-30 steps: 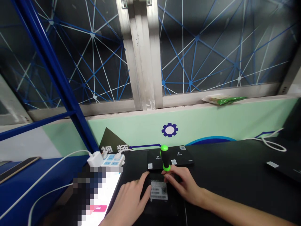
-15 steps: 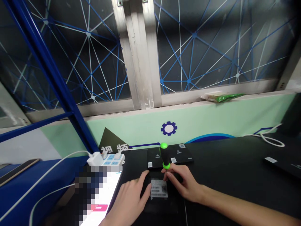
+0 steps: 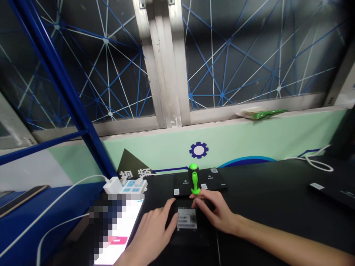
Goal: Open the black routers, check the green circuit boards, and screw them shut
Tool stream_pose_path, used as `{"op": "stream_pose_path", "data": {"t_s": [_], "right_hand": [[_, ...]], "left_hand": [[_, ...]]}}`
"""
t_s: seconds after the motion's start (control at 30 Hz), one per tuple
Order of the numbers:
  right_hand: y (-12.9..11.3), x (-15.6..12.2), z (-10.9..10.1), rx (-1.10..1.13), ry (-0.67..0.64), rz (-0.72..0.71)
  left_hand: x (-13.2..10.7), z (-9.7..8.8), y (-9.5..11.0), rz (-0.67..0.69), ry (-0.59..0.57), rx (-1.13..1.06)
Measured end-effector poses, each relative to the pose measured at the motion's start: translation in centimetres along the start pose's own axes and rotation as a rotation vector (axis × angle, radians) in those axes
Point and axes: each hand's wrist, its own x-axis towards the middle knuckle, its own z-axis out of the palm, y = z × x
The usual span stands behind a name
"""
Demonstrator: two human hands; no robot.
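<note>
A screwdriver (image 3: 195,179) with a black and bright green handle stands upright, its tip pointing down at a flat black device (image 3: 191,238). My right hand (image 3: 215,210) pinches it just below the green collar; the tip is hidden by my fingers. The device carries a silver-grey label (image 3: 186,218) with barcodes. Along its left side rests my left hand (image 3: 155,225), with thumb and forefinger spread apart and the thumb near the label's edge. Behind the screwdriver lie two flat black boxes (image 3: 215,179) with white printing and small code stickers.
A lit screen (image 3: 124,221), partly pixelated, lies left of my left hand. Beyond it is a white power strip (image 3: 131,186) with plugs and cables. Another black device (image 3: 332,195) lies far right, and a phone-like slab (image 3: 22,199) far left. A seam crosses the black table.
The screwdriver handle has turned, and its green stripe now faces me. Both hands keep nearly the same place; the whole view has shifted slightly.
</note>
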Motion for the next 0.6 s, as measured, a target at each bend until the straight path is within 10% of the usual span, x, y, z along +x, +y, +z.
{"op": "stream_pose_path", "data": {"t_s": [0.6], "right_hand": [[0.82, 0.05, 0.67, 0.007, 0.11, 0.094]], "left_hand": [[0.06, -0.07, 0.11, 0.014, 0.012, 0.02]]}}
